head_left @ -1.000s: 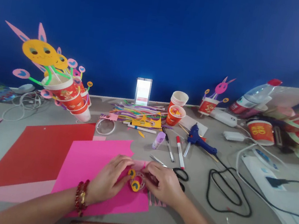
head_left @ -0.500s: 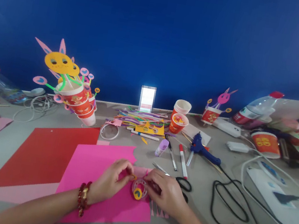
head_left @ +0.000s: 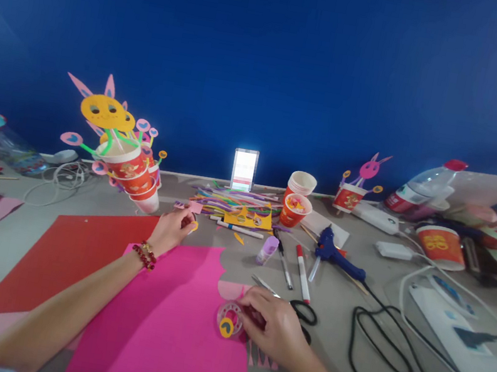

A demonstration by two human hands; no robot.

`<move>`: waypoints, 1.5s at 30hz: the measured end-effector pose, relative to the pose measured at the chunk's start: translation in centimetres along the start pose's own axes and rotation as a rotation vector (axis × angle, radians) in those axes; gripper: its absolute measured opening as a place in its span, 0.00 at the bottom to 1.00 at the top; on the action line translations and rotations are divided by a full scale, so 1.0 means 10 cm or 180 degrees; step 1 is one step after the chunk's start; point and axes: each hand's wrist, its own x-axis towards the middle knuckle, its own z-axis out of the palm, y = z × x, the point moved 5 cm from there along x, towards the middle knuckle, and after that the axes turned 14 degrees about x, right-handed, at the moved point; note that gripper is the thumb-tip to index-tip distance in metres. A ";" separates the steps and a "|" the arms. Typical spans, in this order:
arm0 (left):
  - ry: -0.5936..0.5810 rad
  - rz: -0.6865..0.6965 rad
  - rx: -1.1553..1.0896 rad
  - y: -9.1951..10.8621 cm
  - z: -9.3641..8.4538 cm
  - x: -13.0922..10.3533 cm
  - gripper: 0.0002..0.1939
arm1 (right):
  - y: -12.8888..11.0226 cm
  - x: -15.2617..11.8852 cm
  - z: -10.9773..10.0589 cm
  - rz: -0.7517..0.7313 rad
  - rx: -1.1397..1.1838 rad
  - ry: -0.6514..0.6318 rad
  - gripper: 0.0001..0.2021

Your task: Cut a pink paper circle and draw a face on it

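Left hand (head_left: 169,230) now, forward of the pink sheet (head_left: 160,317) and left of the table's (head_left: 333,327) middle, and its grip is narrow: thumb and fingertips pinched together on a small yellow piece (head_left: 195,226), just an edge of it peeping past the fingers. The hand hides most of that piece, so its full shape I can't tell. A beaded bracelet (head_left: 145,255) circles the wrist.

Over to the right hand (head_left: 273,322), nearer the table's near edge! Thumb and fingers curled close, holding the right rim of a clear ring (head_left: 224,310); how firmly, I can't tell. That ring sits over the pink sheet's right side, and at its lower part shows a yellow disc (head_left: 227,327) with a blue heart on it. A pale pink scrap (head_left: 227,291) lies just beyond.

Close by the right hand, scissors (head_left: 264,284), black handles toward the table's right edge. Farther off, a purple glue stick (head_left: 268,250) stands tilted to the eye, then a black pen (head_left: 284,260), a red-capped marker (head_left: 303,274) and a blue glue gun (head_left: 339,257). Along the far edge, a heap of fuzzy sticks (head_left: 213,195) with a yellow card (head_left: 236,214) on its near side.
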 end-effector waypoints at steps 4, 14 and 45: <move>0.0044 0.0007 0.0096 -0.02 0.05 0.00 0.08 | 0.01 0.01 0.00 0.0042 0.0002 -0.0022 0.05; 0.0438 0.0351 0.0050 0.23 -0.16 -0.27 0.08 | -0.01 0.01 -0.02 0.0002 -0.0088 -0.0008 0.04; -0.0329 -0.0011 -0.0520 -0.09 -0.23 -0.17 0.08 | -0.02 0.01 -0.02 0.0005 -0.0167 0.0026 0.03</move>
